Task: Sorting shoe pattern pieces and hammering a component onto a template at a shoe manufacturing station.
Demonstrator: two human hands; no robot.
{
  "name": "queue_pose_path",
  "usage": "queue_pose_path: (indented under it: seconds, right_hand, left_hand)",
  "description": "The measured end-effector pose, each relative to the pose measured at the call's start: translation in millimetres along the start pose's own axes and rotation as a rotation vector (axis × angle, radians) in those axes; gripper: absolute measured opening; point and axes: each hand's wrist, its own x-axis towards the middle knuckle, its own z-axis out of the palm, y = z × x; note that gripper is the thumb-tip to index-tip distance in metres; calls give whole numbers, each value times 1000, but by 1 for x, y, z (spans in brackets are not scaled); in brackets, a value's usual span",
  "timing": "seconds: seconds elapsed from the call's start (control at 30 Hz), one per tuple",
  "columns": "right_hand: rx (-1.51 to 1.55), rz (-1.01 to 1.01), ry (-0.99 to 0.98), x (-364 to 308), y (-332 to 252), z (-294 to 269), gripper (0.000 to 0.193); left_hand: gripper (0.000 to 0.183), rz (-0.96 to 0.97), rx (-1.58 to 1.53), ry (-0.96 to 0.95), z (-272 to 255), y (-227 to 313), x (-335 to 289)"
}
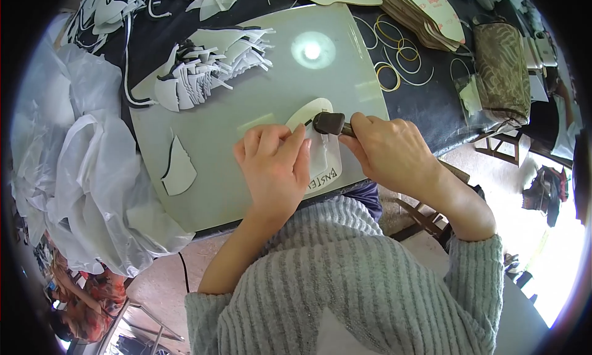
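Note:
My right hand (394, 148) grips the handle of a small hammer, whose dark head (328, 123) rests on or just above the work by the table's front edge. That work is a cream template (314, 109) with a rounded top and dark lettering, with a whitish, partly see-through piece (319, 154) lying over it. My left hand (271, 160) is on the left side of this piece, its fingertips pressed together at a short dark edge beside the hammer head. What lies under those fingertips is mostly hidden.
A pile of white, dark-edged cut pieces (213, 62) sits at the board's far left, and a single one (179, 168) nearer. Crumpled plastic sheeting (92, 170) hangs at left. Rings of cord (404, 53), stacked templates (425, 16) and a patterned pouch (502, 74) lie at right. Another person (92, 302) sits lower left.

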Motion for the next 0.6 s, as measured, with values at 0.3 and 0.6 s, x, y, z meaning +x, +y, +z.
queue_pose_path:
  seconds: [0.3, 0.6]
  right_hand:
    - [-20, -76, 58, 3, 6, -4, 32]
    - [-96, -92, -16, 10, 8, -18, 32]
  left_hand:
    - [18, 123, -29, 32, 7, -7, 0]
    - [21, 154, -217, -109, -3, -19, 11]
